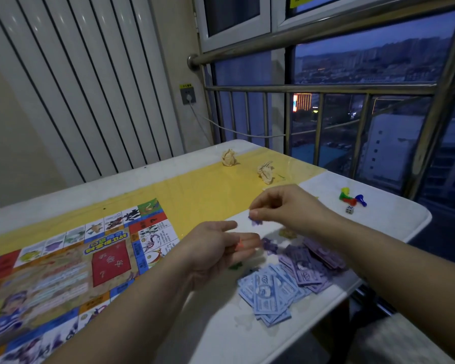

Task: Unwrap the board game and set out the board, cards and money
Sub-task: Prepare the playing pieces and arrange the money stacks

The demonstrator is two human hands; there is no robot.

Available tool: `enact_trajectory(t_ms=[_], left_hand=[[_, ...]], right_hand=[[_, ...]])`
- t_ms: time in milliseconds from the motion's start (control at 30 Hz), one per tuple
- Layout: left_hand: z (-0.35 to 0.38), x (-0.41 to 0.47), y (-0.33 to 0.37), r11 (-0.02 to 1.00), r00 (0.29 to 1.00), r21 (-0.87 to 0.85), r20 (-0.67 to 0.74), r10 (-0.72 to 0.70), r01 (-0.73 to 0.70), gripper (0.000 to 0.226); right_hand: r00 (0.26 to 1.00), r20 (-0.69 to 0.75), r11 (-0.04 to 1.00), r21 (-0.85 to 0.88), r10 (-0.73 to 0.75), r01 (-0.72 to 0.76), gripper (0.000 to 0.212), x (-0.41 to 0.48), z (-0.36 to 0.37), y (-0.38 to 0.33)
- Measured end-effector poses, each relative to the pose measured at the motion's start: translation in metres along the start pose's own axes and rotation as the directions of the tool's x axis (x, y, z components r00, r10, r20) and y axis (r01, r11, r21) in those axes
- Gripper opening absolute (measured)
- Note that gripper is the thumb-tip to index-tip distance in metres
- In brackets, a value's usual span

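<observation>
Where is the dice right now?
In the head view, the die lies on the white table near its far right edge. It is just in front of the coloured pawns and to the right of the right hand.

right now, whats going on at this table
A person is setting out a board game. The board lies unfolded on the left of the table. Their right hand pinches a small purple piece near loose piles of purple notes and blue notes. The left hand is beside it, fingers mostly straight, with something orange between them, too blurred to name. Pawns and a die sit at the far right.
</observation>
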State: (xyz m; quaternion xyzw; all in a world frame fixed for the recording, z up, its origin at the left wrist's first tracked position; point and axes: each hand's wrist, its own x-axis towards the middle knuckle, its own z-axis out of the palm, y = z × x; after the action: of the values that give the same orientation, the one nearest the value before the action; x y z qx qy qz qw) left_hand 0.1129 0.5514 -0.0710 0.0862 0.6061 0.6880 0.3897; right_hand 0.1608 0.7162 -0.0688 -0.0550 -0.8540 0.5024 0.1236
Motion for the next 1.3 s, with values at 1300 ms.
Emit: enact_trajectory(t_ms=[1300], left_hand=[[0.04, 0.072, -0.005, 0.103, 0.87, 0.974, 0.129, 0.475, -0.201, 0.029]], right_hand=[[0.89, -0.434, 0.887, -0.346, 0.138, -0.306, 0.037, -0.004, -0.127, 0.1]])
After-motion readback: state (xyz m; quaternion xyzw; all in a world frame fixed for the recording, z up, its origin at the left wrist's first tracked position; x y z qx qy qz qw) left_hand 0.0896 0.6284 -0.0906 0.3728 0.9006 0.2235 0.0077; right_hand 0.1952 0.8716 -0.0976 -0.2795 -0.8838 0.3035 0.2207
